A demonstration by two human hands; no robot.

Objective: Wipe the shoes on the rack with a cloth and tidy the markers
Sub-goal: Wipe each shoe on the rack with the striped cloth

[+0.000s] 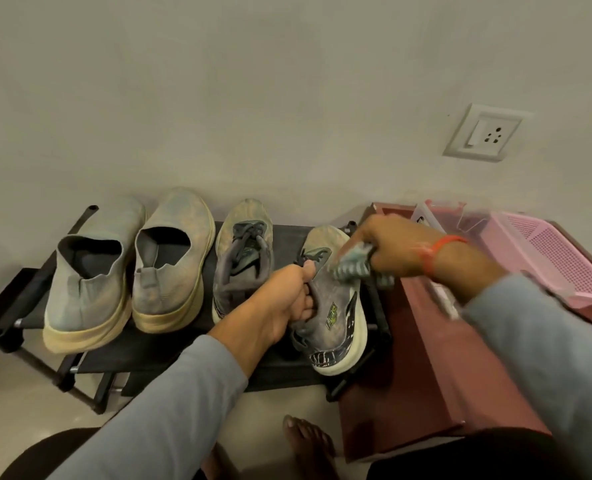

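Observation:
Several dusty shoes stand on a low black rack (pixel 284 237). Two grey slip-ons (pixel 90 282) (pixel 170 265) sit at the left, with a grey laced sneaker (pixel 242 258) beside them. My left hand (pixel 287 296) grips the collar of the rightmost grey sneaker (pixel 332 313), fingers curled inside the opening. My right hand (pixel 388 247) holds a striped cloth (pixel 353 265) bunched against that sneaker's upper, near its laces. The right hand and cloth are motion-blurred. I see no markers.
A dark red box or cabinet (pixel 408 358) stands right of the rack, with a pink perforated basket (pixel 550 261) on it. A wall socket (pixel 484 135) is above. My bare foot (pixel 308 441) is on the pale floor below the rack.

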